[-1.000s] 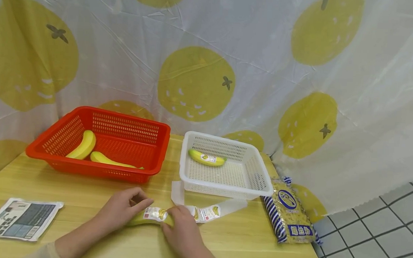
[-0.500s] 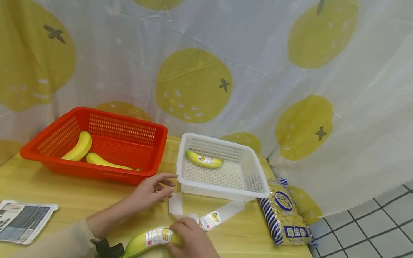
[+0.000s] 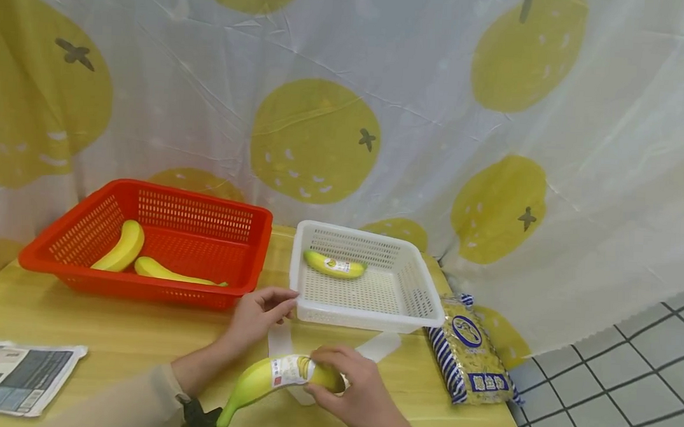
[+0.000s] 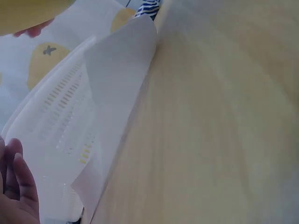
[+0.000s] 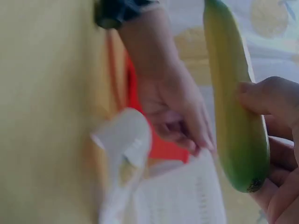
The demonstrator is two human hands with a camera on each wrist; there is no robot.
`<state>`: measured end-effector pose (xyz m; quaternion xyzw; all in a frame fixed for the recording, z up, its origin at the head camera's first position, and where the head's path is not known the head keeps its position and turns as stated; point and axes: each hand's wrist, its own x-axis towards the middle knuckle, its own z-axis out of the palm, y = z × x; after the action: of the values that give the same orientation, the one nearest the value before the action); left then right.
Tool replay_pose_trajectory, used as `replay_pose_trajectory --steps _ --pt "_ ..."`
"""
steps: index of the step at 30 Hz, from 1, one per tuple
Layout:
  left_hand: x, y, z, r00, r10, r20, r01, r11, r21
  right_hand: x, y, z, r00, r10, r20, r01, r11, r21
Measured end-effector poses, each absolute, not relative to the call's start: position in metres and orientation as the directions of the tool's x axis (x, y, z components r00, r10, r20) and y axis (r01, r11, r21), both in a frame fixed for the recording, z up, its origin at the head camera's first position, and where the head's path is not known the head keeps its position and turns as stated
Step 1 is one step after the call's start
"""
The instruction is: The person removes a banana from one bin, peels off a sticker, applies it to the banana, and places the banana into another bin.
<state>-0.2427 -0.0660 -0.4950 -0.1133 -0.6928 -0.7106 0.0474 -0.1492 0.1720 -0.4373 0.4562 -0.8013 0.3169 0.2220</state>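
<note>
My right hand (image 3: 363, 386) grips a yellow banana with green ends (image 3: 254, 381) by its right end, fingers behind and thumb in front. A white label (image 3: 292, 369) with a banana picture is stuck on the banana, which is held up over the table. My left hand (image 3: 260, 315) is at the front left corner of a white plastic basket (image 3: 366, 316), thumb and forefinger pinching the rim. In that basket lies another labelled banana (image 3: 335, 265). Behind the held banana, a white paper strip (image 3: 379, 347) lies on the table, partly hidden; in the right wrist view the strip (image 5: 126, 135) curls up.
A red plastic basket (image 3: 144, 284) with two unlabelled bananas (image 3: 124, 245) stands at the back left. A flat printed packet (image 3: 19, 378) lies at the front left. A yellow bag with blue stripes (image 3: 473, 356) leans by the table's right edge. A fruit-print curtain (image 3: 426, 115) hangs behind.
My left hand has left the banana and reached the white basket's corner. My right hand has raised the labelled banana off the paper strip, bringing it up and to the right.
</note>
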Motion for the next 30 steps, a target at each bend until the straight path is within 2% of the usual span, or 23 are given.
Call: replay_pose_trajectory --steps 4,6,9,11,13,16,22,27,30 --pt "-0.240 -0.061 -0.495 -0.978 0.035 0.207 0.205 -0.060 0.977 -0.176 0.191 -0.417 -0.565 -0.437 0.700 -0.810 0.455 -0.370" --pt "-0.239 -0.060 -0.494 -0.978 0.023 0.207 0.205 -0.070 0.976 -0.196 0.200 -0.404 -0.637 -0.347 0.688 -0.737 0.534 -0.414" --pt "-0.239 -0.060 -0.493 -0.979 0.030 0.202 0.199 -0.092 0.976 -0.228 0.207 -0.386 -0.763 -0.259 0.592 -0.574 0.693 -0.437" --pt "-0.239 -0.061 -0.492 -0.981 0.040 0.192 0.188 -0.094 0.978 -0.249 0.208 -0.376 -0.845 -0.252 0.471 -0.466 0.779 -0.420" --pt "-0.239 -0.062 -0.492 -0.982 0.045 0.184 0.179 -0.096 0.979 -0.271 0.204 -0.367 -0.900 -0.275 0.338 -0.395 0.842 -0.368" --pt "-0.239 -0.063 -0.492 -0.983 0.049 0.177 0.172 -0.101 0.980 -0.302 0.198 -0.356 -0.927 -0.334 0.169 -0.370 0.883 -0.288" --pt "-0.240 -0.063 -0.494 -0.982 0.047 0.181 0.175 -0.107 0.979 -0.355 0.185 -0.351 -0.925 -0.374 -0.072 -0.347 0.905 -0.244" --pt "-0.239 -0.063 -0.496 -0.982 0.052 0.183 0.176 -0.117 0.977 -0.375 0.178 -0.361 -0.919 -0.335 -0.210 -0.296 0.935 -0.195" --pt "-0.239 -0.063 -0.495 -0.982 0.049 0.183 0.177 -0.115 0.978 -0.381 0.174 -0.366 -0.913 -0.321 -0.251 -0.283 0.943 -0.175"
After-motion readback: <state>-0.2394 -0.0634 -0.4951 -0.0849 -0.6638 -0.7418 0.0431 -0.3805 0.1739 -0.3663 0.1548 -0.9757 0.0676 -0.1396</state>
